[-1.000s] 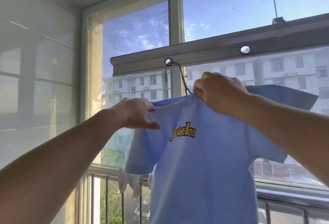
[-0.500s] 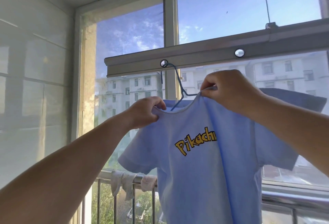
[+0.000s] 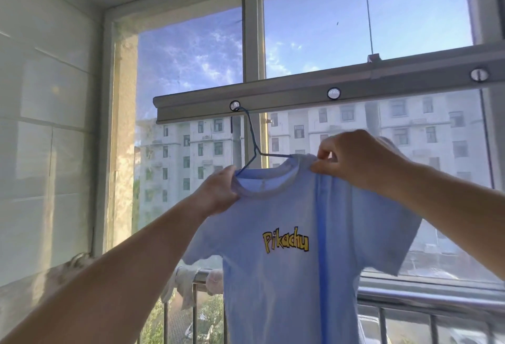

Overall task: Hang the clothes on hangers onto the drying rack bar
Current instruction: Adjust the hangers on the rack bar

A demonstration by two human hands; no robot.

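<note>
— Where does the job stand?

— The light blue Pikachu T-shirt [image 3: 287,234] is on a thin blue wire hanger [image 3: 252,141], and the hanger's hook sits in the round hole nearest the left end of the drying rack bar [image 3: 287,99]. So I'd judge the hanging itself is done and this is the tidy-up: squaring the shirt on the hanger.

— What are the hands doing?

— Both are closed on cloth. The left hand [image 3: 218,193] grips the left side of the neckline, right by where the hanger's arm disappears into the collar. The right hand [image 3: 358,160] pinches the fabric at the right shoulder, thumb and fingers together on a fold. They sit well apart, one on each side of the collar.

— Is the shirt level?

— Not quite. The hanger's neck leans, running down and to the right from the hook, and the right shoulder is held higher than the left. Whether the hanger's arms are fully seated inside the shoulders I cannot tell; the cloth hides them.

— So what does the next move call for?

— Probably easing the right shoulder down, smoothing both sides so the collar centres under the hook, then letting go gently so the hook does not jump out of its hole. Two more holes further right along the bar are free for other garments.
</note>
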